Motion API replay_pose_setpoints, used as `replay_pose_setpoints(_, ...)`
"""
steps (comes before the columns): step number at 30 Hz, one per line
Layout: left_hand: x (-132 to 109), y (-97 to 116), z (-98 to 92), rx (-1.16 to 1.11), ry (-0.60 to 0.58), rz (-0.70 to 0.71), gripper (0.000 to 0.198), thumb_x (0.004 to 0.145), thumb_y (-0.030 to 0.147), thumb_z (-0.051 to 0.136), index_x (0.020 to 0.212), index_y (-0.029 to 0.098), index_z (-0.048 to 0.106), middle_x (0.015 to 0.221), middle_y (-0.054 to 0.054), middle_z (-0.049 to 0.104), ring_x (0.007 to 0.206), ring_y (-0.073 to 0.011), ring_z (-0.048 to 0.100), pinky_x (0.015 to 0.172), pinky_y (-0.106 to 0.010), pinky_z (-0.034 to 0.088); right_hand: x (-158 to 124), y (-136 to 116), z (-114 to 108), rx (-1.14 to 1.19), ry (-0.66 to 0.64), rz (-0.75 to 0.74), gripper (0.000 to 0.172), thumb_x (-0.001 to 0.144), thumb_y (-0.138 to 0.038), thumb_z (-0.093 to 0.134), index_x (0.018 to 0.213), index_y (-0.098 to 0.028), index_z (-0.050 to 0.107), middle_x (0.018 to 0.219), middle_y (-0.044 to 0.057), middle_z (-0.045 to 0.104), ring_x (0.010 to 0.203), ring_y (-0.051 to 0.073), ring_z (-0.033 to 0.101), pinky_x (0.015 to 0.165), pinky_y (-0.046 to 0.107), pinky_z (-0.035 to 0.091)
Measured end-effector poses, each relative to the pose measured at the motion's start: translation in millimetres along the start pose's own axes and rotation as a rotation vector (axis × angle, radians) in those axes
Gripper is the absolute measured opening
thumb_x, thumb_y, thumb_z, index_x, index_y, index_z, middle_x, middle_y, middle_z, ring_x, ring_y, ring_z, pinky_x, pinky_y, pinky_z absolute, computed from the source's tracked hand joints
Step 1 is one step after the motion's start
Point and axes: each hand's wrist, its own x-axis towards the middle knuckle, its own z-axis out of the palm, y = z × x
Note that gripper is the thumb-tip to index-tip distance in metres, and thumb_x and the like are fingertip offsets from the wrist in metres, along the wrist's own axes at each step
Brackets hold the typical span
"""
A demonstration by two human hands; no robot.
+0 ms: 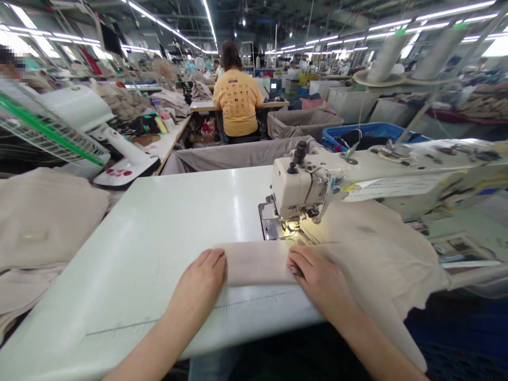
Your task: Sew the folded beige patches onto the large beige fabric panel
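Note:
A beige piece of fabric (pixel 257 263) lies across the front of the sewing table, its near part forming a flat band between my hands. My left hand (pixel 206 272) pinches the band's left end. At its right part, just in front of the needle area, my right hand (pixel 313 272) grips the fabric with curled fingers. The sewing machine (pixel 293 185) stands right behind the cloth, its lamp lighting the presser foot (pixel 292 226). The fabric's far edge is close to the metal needle plate (pixel 272 225). More of the same cloth spreads to the right under the machine arm.
Beige fabric pieces (pixel 47 217) are heaped at the left beside a white fan (pixel 127 153). Cloth-lined bins (pixel 238 156) and a blue tub (pixel 369 129) stand behind the table (pixel 178 211). A person in a yellow shirt (pixel 238 100) sits ahead. Thread cones (pixel 389 55) rise at the right.

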Motion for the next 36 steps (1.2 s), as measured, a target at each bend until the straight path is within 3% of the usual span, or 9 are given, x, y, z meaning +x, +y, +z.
replay_pose_setpoints(4,25,13,-19.0,0.053,-0.172,-0.156,0.023,0.098,0.02,0.048,0.109,0.012,0.066,0.101,-0.014,0.07,0.094,-0.0301,0.067,0.077,-0.042,0.057,2,-4,4,-0.058,-0.029,0.046,0.012,0.095,-0.017,0.057,0.103,-0.02,0.065,0.113,0.005,0.071,0.088,0.018,0.068,0.065,0.026,0.053)
replay_pose_setpoints(7,52,22,-28.0,0.052,-0.207,-0.21,0.04,0.101,0.038,0.048,0.128,0.01,0.056,0.1,-0.016,0.069,0.093,-0.032,0.068,0.076,-0.043,0.056,3,-12,4,-0.082,-0.069,0.071,0.01,0.094,-0.02,0.061,0.104,-0.021,0.064,0.116,0.005,0.069,0.087,0.018,0.068,0.063,0.026,0.053)
replay_pose_setpoints(10,86,21,-21.4,0.009,-0.159,-0.171,0.046,0.098,0.05,0.05,0.126,0.014,0.057,0.114,-0.018,0.067,0.108,-0.0339,0.064,0.092,-0.049,0.05,4,-24,2,-0.085,-0.138,0.097,0.012,0.092,-0.022,0.063,0.104,-0.02,0.063,0.113,0.005,0.069,0.086,0.018,0.068,0.062,0.026,0.054)
replay_pose_setpoints(13,120,14,-6.0,-0.104,-0.107,-0.035,0.047,0.097,0.05,0.053,0.133,0.022,0.053,0.143,-0.017,0.052,0.135,-0.0346,0.046,0.11,-0.059,0.035,3,-34,-1,-0.074,-0.188,0.133,0.013,0.092,-0.02,0.063,0.105,-0.02,0.063,0.11,0.004,0.069,0.087,0.018,0.069,0.061,0.026,0.055)
replay_pose_setpoints(17,148,12,8.3,-0.23,-0.133,0.076,0.046,0.097,0.048,0.051,0.137,0.026,0.05,0.152,-0.013,0.045,0.143,-0.0338,0.037,0.114,-0.066,0.024,1,-34,0,-0.061,-0.148,0.194,0.017,0.093,-0.02,0.062,0.11,-0.021,0.062,0.121,0.005,0.067,0.089,0.018,0.069,0.062,0.026,0.056)
replay_pose_setpoints(25,166,11,18.3,-0.27,-0.114,0.083,0.045,0.097,0.048,0.047,0.136,0.025,0.053,0.149,-0.014,0.048,0.138,-0.0349,0.041,0.113,-0.068,0.025,9,-25,6,-0.053,-0.147,0.248,0.021,0.093,-0.023,0.062,0.114,-0.019,0.061,0.123,0.006,0.067,0.087,0.018,0.069,0.069,0.026,0.057)
replay_pose_setpoints(31,171,8,19.9,-0.272,-0.107,0.112,0.04,0.096,0.046,0.051,0.13,0.025,0.058,0.15,-0.011,0.047,0.137,-0.0316,0.042,0.112,-0.059,0.031,11,-24,7,-0.056,-0.146,0.238,0.023,0.094,-0.024,0.062,0.116,-0.019,0.061,0.126,0.006,0.067,0.087,0.018,0.069,0.071,0.026,0.056)
replay_pose_setpoints(36,173,9,18.7,-0.265,-0.112,0.13,0.04,0.096,0.044,0.052,0.129,0.025,0.059,0.149,-0.012,0.048,0.137,-0.0322,0.042,0.111,-0.059,0.032,11,-24,7,-0.068,-0.148,0.237,0.024,0.095,-0.026,0.062,0.117,-0.019,0.06,0.128,0.006,0.066,0.086,0.018,0.069,0.069,0.025,0.056)
